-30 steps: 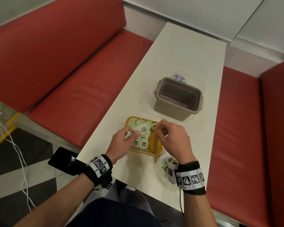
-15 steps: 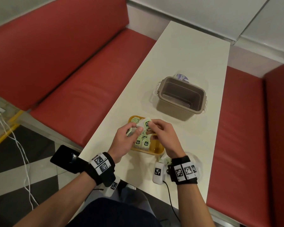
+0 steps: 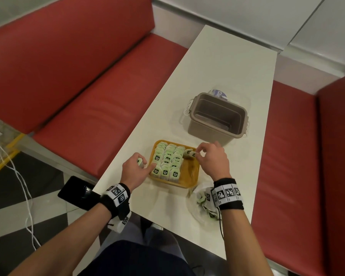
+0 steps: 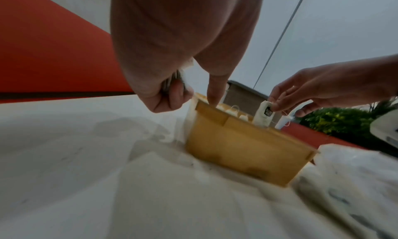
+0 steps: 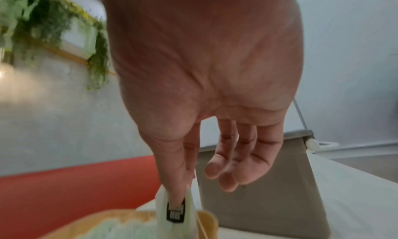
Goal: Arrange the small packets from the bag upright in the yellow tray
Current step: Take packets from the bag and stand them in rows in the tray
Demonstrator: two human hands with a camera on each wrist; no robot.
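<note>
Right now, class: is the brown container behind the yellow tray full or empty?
Empty: the head view looks straight into the brown container and shows only its bare floor.

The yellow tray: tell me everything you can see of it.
The yellow tray is a shallow rectangular tub of what looks like plastic, with a flat rim, sitting level on the white table. Three rows of upright packets fill its left part; its right strip is bare. The left hand reaches a finger to its left edge. The right hand pinches one packet over its far right corner.

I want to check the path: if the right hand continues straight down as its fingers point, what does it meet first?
Probably the yellow tray, in its bare right part; the right hand pinches a packet above it. Depth is uncertain.
</note>
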